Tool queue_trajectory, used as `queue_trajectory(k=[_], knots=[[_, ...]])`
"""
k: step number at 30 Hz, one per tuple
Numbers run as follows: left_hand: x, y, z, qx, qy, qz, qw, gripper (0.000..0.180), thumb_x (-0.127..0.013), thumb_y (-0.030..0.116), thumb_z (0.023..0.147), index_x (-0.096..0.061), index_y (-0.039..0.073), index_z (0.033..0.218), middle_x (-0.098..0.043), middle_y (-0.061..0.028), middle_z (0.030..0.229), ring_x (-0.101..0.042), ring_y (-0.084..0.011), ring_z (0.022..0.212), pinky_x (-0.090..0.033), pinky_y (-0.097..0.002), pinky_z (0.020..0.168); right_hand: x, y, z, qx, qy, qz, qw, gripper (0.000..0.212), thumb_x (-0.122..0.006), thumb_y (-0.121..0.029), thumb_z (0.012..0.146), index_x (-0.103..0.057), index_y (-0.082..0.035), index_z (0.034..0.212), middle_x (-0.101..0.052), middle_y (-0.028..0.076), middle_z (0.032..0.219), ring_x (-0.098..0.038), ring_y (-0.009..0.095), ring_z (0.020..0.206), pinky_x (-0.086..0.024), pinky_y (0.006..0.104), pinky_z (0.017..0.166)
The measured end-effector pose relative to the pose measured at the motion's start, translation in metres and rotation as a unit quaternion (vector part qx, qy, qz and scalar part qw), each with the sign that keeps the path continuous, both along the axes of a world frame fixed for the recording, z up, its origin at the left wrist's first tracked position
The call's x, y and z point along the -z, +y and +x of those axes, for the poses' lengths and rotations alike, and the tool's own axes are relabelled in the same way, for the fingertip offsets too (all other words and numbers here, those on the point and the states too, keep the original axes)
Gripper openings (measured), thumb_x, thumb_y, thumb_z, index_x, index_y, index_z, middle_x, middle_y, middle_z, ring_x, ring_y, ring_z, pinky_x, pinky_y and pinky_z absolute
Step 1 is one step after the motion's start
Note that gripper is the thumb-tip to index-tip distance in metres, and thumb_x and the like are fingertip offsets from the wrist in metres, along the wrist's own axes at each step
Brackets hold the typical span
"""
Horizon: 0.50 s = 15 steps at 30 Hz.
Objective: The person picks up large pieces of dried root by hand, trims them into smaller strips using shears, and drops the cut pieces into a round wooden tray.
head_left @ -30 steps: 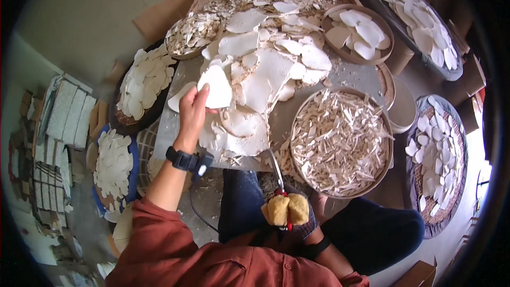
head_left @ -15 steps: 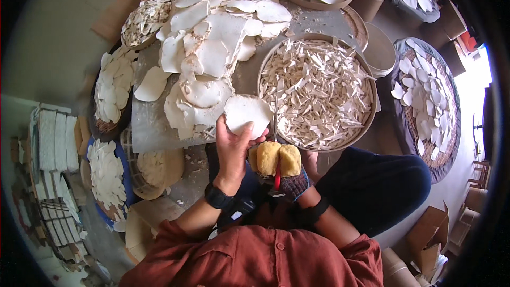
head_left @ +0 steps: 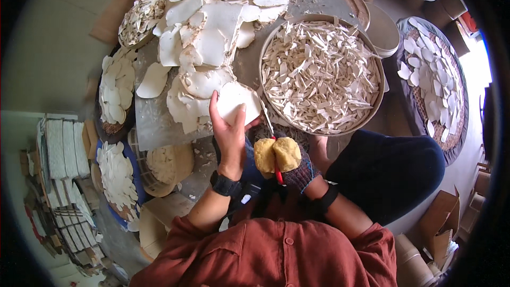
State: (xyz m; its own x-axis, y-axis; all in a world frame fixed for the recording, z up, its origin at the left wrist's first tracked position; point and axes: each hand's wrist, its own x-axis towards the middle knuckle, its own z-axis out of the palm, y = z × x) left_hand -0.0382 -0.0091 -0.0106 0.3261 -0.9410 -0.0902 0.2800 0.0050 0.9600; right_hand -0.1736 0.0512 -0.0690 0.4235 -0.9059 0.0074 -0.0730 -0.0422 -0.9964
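My left hand grips a flat white slice of chalky-looking material, its thumb on top and the other fingers behind. In my right hand, which wears a dark knitted glove with thick yellow pads on the fingers, is a red-handled bladed tool. Its narrow blade points up and left, along the slice's right edge. Whether it is a knife or a pair of scissors I cannot make out, because the pads cover most of the handle.
A round tray full of white slivers stands ahead on the right. Large white slices lie piled on the grey worktop ahead. Round trays of slices surround me, including one at far right. My bent knee is beside the sliver tray.
The slice has turned in my left hand and now shows a straighter right side. The blade has tilted left against it. My right hand's yellow pads have shifted, and the whole view has moved slightly.
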Motion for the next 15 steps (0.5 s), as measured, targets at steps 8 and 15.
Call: queue_trajectory(k=[8,15], knots=[[-0.009,-0.008,0.021,0.124,-0.026,0.035,0.991,0.056,-0.055,-0.001,0.079,-0.031,0.009,0.129,-0.051,-0.0109,0.109,-0.059,-0.0194,0.082,-0.056,-0.03,0.056,0.026,0.006,0.011,0.043,-0.054,-0.026,0.997,0.037,-0.066,-0.029,0.066,-0.057,-0.008,0.095,-0.06,0.011,0.087,-0.059,0.029,0.081,-0.049,0.0362,0.071],[-0.015,-0.006,0.034,0.161,-0.044,0.082,0.983,0.056,-0.057,0.001,0.077,-0.032,0.006,0.127,-0.053,-0.014,0.104,-0.062,-0.0225,0.068,-0.055,-0.0282,0.05,0.028,0.014,0.012,-0.007,-0.051,0.05,0.997,0.038,-0.065,-0.031,0.069,-0.057,-0.008,0.097,-0.061,0.01,0.089,-0.058,0.027,0.085,-0.047,0.0354,0.076]])
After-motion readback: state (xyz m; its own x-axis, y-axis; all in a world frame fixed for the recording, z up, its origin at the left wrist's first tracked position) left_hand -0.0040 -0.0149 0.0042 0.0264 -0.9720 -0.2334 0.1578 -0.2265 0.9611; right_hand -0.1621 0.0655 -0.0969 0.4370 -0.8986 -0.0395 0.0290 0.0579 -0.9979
